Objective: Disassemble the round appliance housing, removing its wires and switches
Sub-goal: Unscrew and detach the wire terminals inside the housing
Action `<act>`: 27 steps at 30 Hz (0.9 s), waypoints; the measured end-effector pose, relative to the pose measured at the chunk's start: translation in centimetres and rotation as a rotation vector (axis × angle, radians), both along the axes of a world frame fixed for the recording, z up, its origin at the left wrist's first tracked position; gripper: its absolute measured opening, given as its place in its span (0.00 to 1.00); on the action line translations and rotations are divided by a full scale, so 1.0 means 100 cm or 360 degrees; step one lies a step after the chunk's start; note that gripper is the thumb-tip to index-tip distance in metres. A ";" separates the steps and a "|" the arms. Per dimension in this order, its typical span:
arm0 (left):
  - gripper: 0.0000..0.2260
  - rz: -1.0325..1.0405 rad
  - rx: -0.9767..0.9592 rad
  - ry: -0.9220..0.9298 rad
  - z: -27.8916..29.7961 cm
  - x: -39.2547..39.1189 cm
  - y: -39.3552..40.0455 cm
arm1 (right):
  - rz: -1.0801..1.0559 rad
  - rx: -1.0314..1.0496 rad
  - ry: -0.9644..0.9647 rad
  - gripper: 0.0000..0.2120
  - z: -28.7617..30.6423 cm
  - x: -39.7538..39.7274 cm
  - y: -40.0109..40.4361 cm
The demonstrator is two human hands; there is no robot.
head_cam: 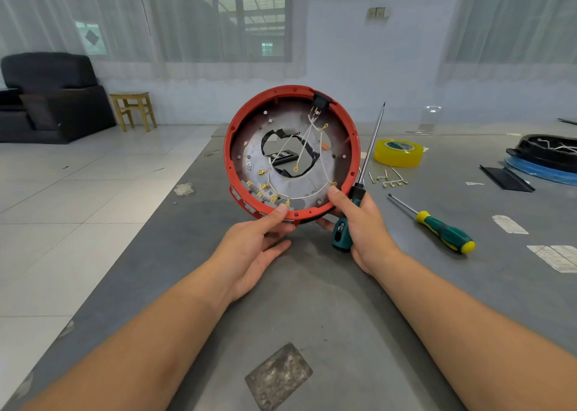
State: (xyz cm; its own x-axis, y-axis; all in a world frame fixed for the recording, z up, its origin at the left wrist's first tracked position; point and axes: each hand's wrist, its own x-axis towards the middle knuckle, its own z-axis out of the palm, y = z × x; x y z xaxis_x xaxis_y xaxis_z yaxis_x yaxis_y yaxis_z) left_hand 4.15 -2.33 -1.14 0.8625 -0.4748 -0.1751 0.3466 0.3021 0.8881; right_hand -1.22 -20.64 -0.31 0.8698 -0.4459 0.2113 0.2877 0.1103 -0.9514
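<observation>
The round red housing (229,148) is tilted up on its edge over the grey table, its open inside facing me. White wires (307,132) with gold terminals cross its silver plate, and a black switch block (321,101) sits at the top rim. My left hand (260,243) pinches the lower rim, thumb on top. My right hand (363,223) grips the lower right rim with its thumb inside and also holds a green-handled screwdriver (368,157), shaft pointing up.
A second green and yellow screwdriver (443,231) lies on the table (312,301) to the right. Loose removed wires (388,179), a yellow tape roll (398,153) and a black part on a blue ring (546,156) lie farther right. The table's left edge drops to tiled floor.
</observation>
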 end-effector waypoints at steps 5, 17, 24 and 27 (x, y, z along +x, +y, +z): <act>0.12 -0.0023 -0.0060 0.0027 0.003 0.000 0.004 | 0.0029 0.0016 0.0005 0.18 0.000 -0.001 0.000; 0.22 -0.0048 0.0231 0.0177 0.013 0.003 0.011 | 0.0025 -0.0048 0.0014 0.16 -0.002 -0.001 0.000; 0.26 -0.0325 0.0232 0.0359 0.015 0.010 0.022 | 0.0051 -0.0055 0.0027 0.15 -0.007 0.002 -0.002; 0.24 -0.0303 0.0279 0.0270 0.012 0.011 0.021 | 0.0082 -0.0036 0.0030 0.15 -0.008 0.002 -0.004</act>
